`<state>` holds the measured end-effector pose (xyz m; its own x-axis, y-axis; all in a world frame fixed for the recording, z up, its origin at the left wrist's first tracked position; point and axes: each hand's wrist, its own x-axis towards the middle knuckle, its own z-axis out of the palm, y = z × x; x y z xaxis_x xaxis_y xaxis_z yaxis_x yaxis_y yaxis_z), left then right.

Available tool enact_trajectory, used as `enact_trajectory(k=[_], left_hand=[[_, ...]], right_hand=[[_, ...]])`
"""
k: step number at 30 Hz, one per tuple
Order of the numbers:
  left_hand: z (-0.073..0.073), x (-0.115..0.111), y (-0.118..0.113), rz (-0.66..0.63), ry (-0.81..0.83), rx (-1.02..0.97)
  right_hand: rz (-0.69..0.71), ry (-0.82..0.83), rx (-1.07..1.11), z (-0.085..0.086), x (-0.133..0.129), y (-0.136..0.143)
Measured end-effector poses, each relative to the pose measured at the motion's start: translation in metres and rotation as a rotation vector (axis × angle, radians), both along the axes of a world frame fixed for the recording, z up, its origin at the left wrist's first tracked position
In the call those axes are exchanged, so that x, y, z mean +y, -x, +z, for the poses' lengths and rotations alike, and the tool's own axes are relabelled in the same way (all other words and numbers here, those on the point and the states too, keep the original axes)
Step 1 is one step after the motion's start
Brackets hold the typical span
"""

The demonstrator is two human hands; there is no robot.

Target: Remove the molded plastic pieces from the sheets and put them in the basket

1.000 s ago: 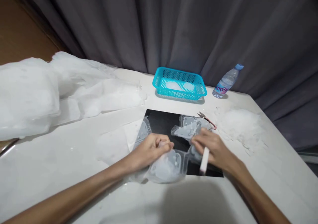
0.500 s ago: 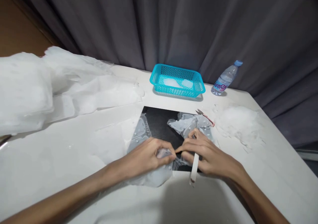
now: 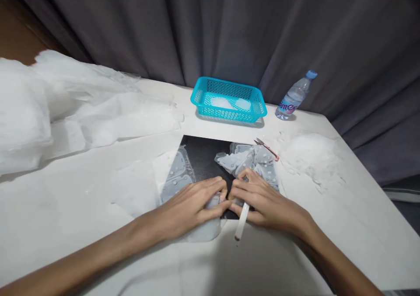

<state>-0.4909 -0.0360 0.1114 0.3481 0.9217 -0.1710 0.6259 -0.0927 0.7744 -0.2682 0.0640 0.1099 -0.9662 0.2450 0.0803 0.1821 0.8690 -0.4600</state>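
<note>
My left hand [image 3: 197,204] is closed on a translucent plastic sheet [image 3: 205,231] with dots, near the front edge of a black mat [image 3: 205,160]. Its fingertips meet those of my right hand [image 3: 259,197]. That hand is closed too, with a white stick-like tool [image 3: 242,224] held in it, its dark tip pointing down toward me. The plastic between the fingertips is mostly hidden. Crumpled dotted plastic [image 3: 244,158] lies just beyond my right hand, and more dotted pieces [image 3: 179,173] rest on the mat's left side.
A turquoise basket [image 3: 229,112] with white pieces inside stands behind the mat. To its right are a water bottle [image 3: 292,99], small scissors [image 3: 267,149] and a white fluffy heap [image 3: 311,154]. White sheeting [image 3: 82,116] is piled at the left, before a grey curtain [image 3: 229,29].
My right hand has closed its fingers and come against my left fingertips. The white tool has swung left at its lower end. The whole view has shifted slightly.
</note>
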Motion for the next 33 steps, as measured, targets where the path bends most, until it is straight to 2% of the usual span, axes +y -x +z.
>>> enact_trajectory(k=[5,9,12,15,20,24,27,30,33], left_hand=[[0.0,-0.003,0.002,0.026,0.069,-0.082],[-0.006,-0.007,0.002,0.083,0.073,-0.067],[-0.008,-0.006,-0.001,0.049,0.014,-0.085],[-0.008,-0.001,-0.001,-0.06,-0.152,-0.003],[-0.013,-0.003,0.003,-0.229,-0.449,0.203],[-0.014,-0.012,0.001,-0.316,-0.556,0.201],[-0.006,-0.012,0.001,-0.239,-0.384,0.16],[0.007,-0.007,0.012,-0.129,-0.197,0.181],[0.015,-0.005,0.031,-0.101,-0.192,0.311]], right_hand=[[-0.042,-0.076,0.01,-0.003,-0.007,0.001],[-0.057,-0.262,0.129,-0.018,-0.01,0.005],[-0.091,-0.442,0.204,-0.028,-0.01,0.011],[-0.153,-0.514,0.216,-0.03,-0.011,0.018],[-0.203,-0.522,0.216,-0.032,-0.013,0.023],[-0.341,-0.494,0.227,-0.038,-0.002,0.022],[-0.325,-0.376,0.257,-0.04,0.008,0.019],[-0.265,-0.227,0.284,-0.038,0.01,0.016],[-0.209,-0.162,0.288,-0.032,0.006,0.015]])
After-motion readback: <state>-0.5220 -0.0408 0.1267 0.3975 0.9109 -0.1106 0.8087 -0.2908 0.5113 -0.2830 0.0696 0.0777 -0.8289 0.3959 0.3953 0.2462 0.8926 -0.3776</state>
